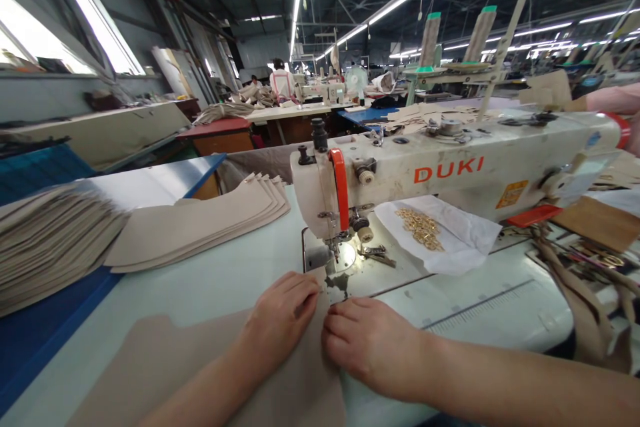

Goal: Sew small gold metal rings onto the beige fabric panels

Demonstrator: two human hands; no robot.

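A beige fabric piece [165, 360] lies flat on the pale sewing table [225, 280], its far edge under the presser foot [333, 255] of a white DUKI sewing machine [450, 170]. My left hand [280, 320] lies flat on the fabric with fingers stretched toward the needle. My right hand [373, 340] rests beside it at the fabric's right edge, fingers curled down onto the cloth. Both hands press the piece just in front of the needle plate.
Stacks of cut beige pieces [200, 227] and a thicker pile [50, 247] lie at the left. A white cloth with several gold rings [423, 227] sits under the machine arm. Beige straps [580, 293] hang at the right. Another person [281, 80] works far back.
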